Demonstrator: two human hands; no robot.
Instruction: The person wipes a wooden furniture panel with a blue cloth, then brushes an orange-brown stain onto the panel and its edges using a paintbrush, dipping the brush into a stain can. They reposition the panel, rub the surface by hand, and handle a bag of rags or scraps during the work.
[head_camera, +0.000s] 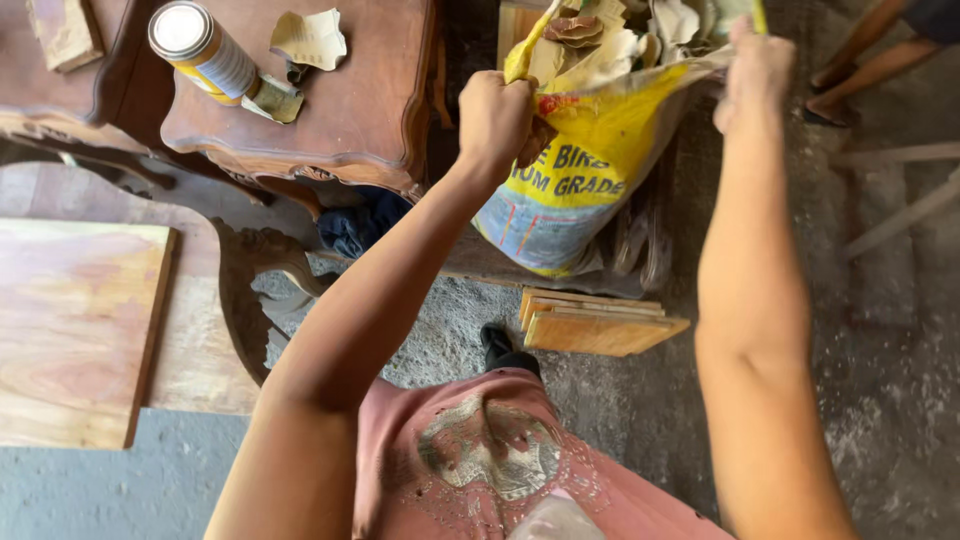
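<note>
Soft daylight fills the scene, bright enough to read colours without harshness. It seems to come from the upper right, where the concrete floor (890, 330) looks palest and washed out; the lower left corner falls greyer. Shadows are faint and diffuse, deepest under the carved wooden bench (340, 110) and between it and the yellow sack (590, 160). A mild sheen lies on the bench top, and the metal lid of the can (182, 28) shows a small bright glare. Both forearms are evenly lit. Focus is fairly sharp through the middle; the pale shape at the bottom edge, closest to the lens, is blurred. The wide lens stretches the arms toward the lower corners.
</note>
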